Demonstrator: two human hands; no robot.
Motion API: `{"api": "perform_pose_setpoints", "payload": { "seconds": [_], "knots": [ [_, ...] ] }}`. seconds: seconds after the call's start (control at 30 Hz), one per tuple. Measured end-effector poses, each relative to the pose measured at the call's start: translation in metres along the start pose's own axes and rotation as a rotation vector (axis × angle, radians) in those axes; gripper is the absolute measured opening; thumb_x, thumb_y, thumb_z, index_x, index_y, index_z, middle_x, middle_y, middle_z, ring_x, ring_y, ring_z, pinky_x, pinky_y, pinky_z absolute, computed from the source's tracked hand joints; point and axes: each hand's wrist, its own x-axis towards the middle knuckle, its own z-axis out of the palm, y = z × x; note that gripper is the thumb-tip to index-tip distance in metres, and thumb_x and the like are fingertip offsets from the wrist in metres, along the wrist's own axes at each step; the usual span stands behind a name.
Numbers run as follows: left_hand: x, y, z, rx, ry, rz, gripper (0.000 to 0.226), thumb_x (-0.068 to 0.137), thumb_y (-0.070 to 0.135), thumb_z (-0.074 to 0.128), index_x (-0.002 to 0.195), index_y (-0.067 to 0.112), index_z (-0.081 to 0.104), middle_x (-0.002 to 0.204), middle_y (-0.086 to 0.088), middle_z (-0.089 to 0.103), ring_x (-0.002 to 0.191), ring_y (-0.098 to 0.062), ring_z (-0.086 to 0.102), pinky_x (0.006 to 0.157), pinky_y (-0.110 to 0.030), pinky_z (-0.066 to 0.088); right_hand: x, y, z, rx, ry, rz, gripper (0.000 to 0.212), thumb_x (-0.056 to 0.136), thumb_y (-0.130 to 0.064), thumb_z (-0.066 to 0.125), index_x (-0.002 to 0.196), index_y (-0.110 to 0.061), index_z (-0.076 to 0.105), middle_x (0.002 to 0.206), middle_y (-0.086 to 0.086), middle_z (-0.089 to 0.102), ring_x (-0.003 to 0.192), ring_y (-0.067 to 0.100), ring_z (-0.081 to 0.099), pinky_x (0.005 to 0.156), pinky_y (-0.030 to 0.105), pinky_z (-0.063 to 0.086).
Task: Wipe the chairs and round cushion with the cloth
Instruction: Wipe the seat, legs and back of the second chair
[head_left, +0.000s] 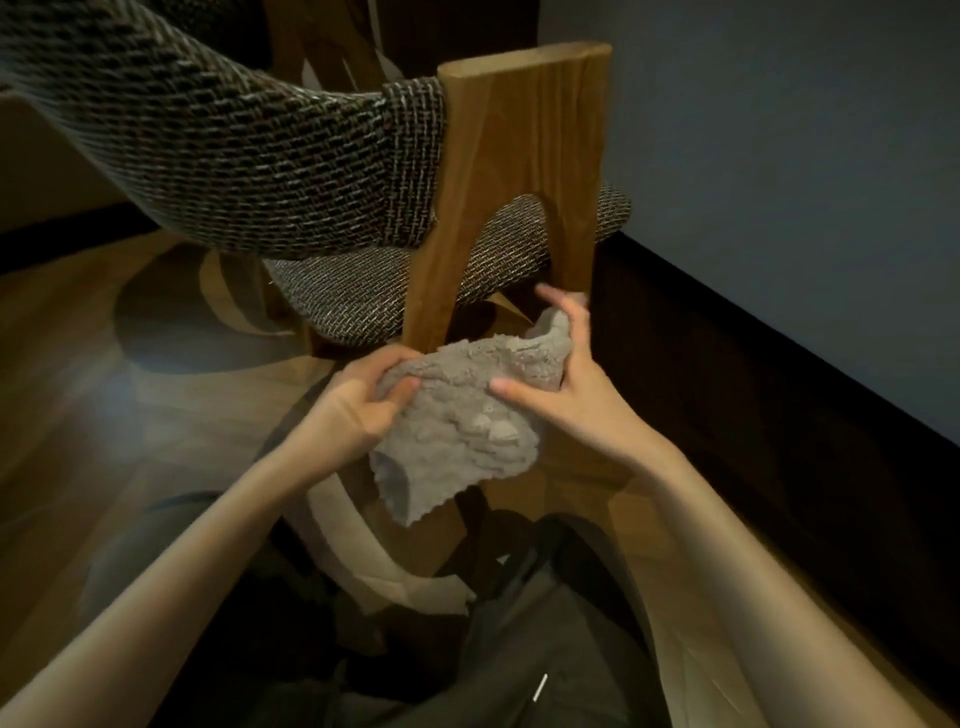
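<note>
So you've got the cloth (462, 415) bunched up between both hands, right in front of the chair (519, 156), low down by the forked wooden post at its back corner. It's a grey, fluffy rag; the bottom corner hangs loose below your hands and the top corner sticks up toward the right prong of the post.

Your left hand (358, 400) has the left edge. The grip there is a pinch, thumb on top of the fabric and the other fingers curled behind it. Your right hand (566, 384) has the upper right part: thumb pressed flat on the front, fingers wrapped round the top corner, so that grip is closed on the cloth too. The fingertips sit just beside the prong, but I can't tell if they actually touch the wood.

The chair's woven backrest (208, 156) sweeps across the top left and meets the post. The seat (363, 291), same tweedy fabric, shows through the fork and to the left of it. Under everything is a wooden floor (78, 364), with a pale wall (779, 156) and dark skirting on the right.
</note>
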Motion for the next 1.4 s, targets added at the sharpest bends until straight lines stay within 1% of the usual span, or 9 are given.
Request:
{"api": "perform_pose_setpoints", "payload": {
  "seconds": [0.23, 0.4, 0.53, 0.63, 0.8, 0.97, 1.03, 1.17, 1.4],
  "knots": [
    [0.002, -0.01, -0.041, 0.047, 0.218, -0.05, 0.01, 0.097, 0.015, 0.05, 0.1, 0.025, 0.051, 0.087, 0.014, 0.053, 0.078, 0.017, 0.053, 0.062, -0.002, 0.038, 0.005, -0.002, 0.006, -0.246, -0.084, -0.022, 0.044, 0.077, -0.062, 0.065, 0.111, -0.036, 0.059, 0.107, -0.026, 0.065, 0.1, -0.008, 0.062, 0.081, 0.017, 0.055],
    [0.023, -0.013, -0.039, 0.1, 0.515, -0.154, 0.018, 0.088, 0.036, 0.063, 0.097, 0.024, 0.053, 0.081, 0.022, 0.051, 0.074, 0.027, 0.048, 0.059, 0.006, 0.033, 0.032, -0.008, 0.011, -0.126, 0.297, 0.005, 0.009, 0.09, -0.046, 0.06, 0.098, -0.045, 0.056, 0.099, -0.024, 0.066, 0.097, -0.004, 0.063, 0.082, 0.025, 0.057],
    [0.046, -0.007, -0.026, -0.055, 0.64, -0.259, 0.026, 0.088, 0.037, 0.064, 0.097, 0.012, 0.063, 0.093, 0.003, 0.064, 0.093, -0.014, 0.062, 0.079, -0.017, 0.049, 0.062, -0.021, 0.025, -0.162, 0.473, 0.054, 0.024, 0.091, -0.046, 0.059, 0.099, -0.024, 0.058, 0.087, -0.013, 0.062, 0.088, 0.01, 0.062, 0.08, 0.039, 0.053],
    [0.057, -0.006, -0.024, 0.01, 0.695, -0.398, 0.038, 0.084, 0.047, 0.065, 0.101, 0.013, 0.069, 0.118, -0.008, 0.059, 0.119, -0.03, 0.045, 0.106, -0.045, 0.035, 0.074, -0.026, 0.033, -0.206, 0.542, 0.046, 0.025, 0.093, -0.042, 0.056, 0.1, -0.018, 0.053, 0.088, -0.01, 0.059, 0.088, 0.013, 0.06, 0.075, 0.033, 0.049],
    [0.058, 0.007, -0.004, 0.06, 0.906, -0.401, 0.042, 0.076, 0.04, 0.075, 0.102, 0.011, 0.057, 0.117, -0.008, 0.041, 0.116, -0.026, 0.035, 0.105, -0.036, 0.023, 0.074, -0.027, 0.049, -0.083, 0.694, 0.045, 0.041, 0.093, -0.034, 0.059, 0.116, -0.016, 0.031, 0.105, 0.002, 0.059, 0.092, 0.021, 0.064, 0.079, 0.036, 0.053],
    [0.059, 0.012, 0.011, -0.222, 0.899, -0.302, 0.029, 0.082, 0.018, 0.072, 0.081, 0.02, 0.043, 0.072, 0.011, 0.048, 0.065, 0.002, 0.048, 0.074, -0.024, 0.044, 0.076, -0.029, 0.055, 0.036, 0.793, 0.012, 0.046, 0.089, -0.02, 0.066, 0.108, -0.014, 0.024, 0.108, 0.002, 0.045, 0.098, 0.02, 0.057, 0.08, 0.025, 0.052],
    [0.058, 0.012, 0.021, -0.287, 0.829, -0.222, 0.011, 0.089, 0.015, 0.064, 0.094, 0.015, 0.054, 0.085, 0.01, 0.059, 0.081, -0.001, 0.06, 0.083, -0.023, 0.05, 0.076, -0.026, 0.054, 0.02, 0.721, -0.021, 0.035, 0.092, -0.02, 0.062, 0.11, -0.011, 0.034, 0.104, 0.0, 0.051, 0.094, 0.009, 0.058, 0.08, 0.023, 0.051],
    [0.05, 0.015, 0.037, -0.365, 0.626, -0.084, 0.047, 0.092, 0.022, 0.062, 0.133, 0.003, 0.049, 0.132, -0.008, 0.056, 0.122, -0.014, 0.054, 0.103, -0.026, 0.044, 0.071, -0.019, 0.056, 0.084, 0.578, -0.083, 0.031, 0.093, -0.024, 0.063, 0.117, -0.015, 0.046, 0.104, -0.007, 0.058, 0.094, -0.01, 0.056, 0.077, 0.006, 0.046],
    [0.055, 0.003, 0.031, -0.208, 0.652, -0.005, 0.038, 0.088, 0.021, 0.067, 0.124, 0.009, 0.061, 0.115, 0.003, 0.065, 0.108, -0.007, 0.062, 0.096, -0.031, 0.051, 0.079, -0.004, 0.057, 0.081, 0.539, -0.086, 0.018, 0.089, -0.026, 0.067, 0.104, -0.015, 0.067, 0.099, -0.008, 0.069, 0.095, -0.002, 0.064, 0.082, 0.019, 0.053]
  ]
}}
